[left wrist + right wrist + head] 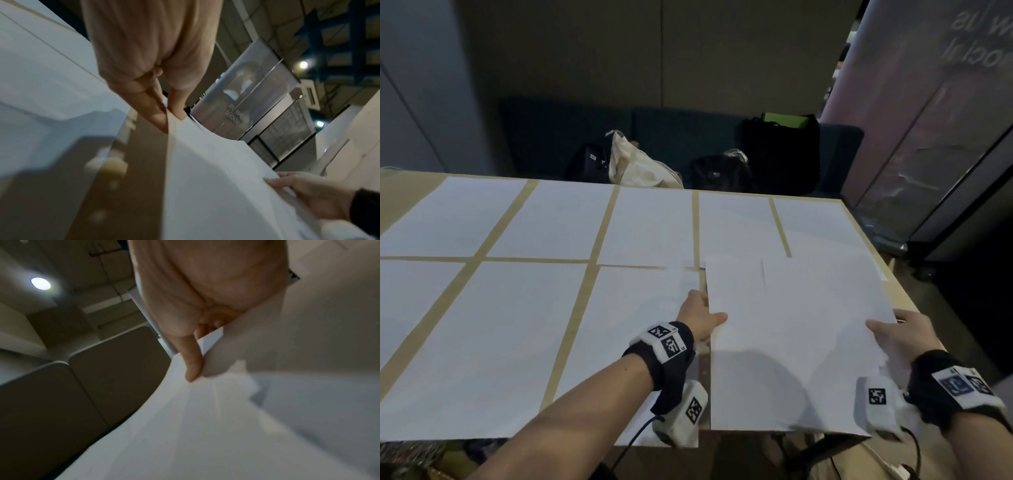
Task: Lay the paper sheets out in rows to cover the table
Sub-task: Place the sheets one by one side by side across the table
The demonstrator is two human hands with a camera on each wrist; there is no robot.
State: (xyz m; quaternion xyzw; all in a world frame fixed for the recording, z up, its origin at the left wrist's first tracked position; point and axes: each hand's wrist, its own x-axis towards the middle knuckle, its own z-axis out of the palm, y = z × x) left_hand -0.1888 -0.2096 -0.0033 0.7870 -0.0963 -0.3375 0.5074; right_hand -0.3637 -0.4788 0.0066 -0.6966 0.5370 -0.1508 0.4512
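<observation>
White paper sheets (551, 219) lie in two rows on the tan table (400, 192), with narrow strips of bare tabletop between them. Over the near right corner I hold a white sheet (791, 342) just above the table. My left hand (703, 317) pinches its left edge, thumb on top, as the left wrist view shows at the sheet (216, 170) and left hand (164, 113). My right hand (893, 334) grips the right edge together with a small stack of sheets (205, 418). In the right wrist view my right hand (195, 366) has its thumb on top of the paper.
Beyond the table's far edge a dark sofa (671, 130) carries a cream tote (633, 164) and black bags (780, 150). A glass partition (928, 137) stands at the right. The table's right edge (900, 284) drops to the floor.
</observation>
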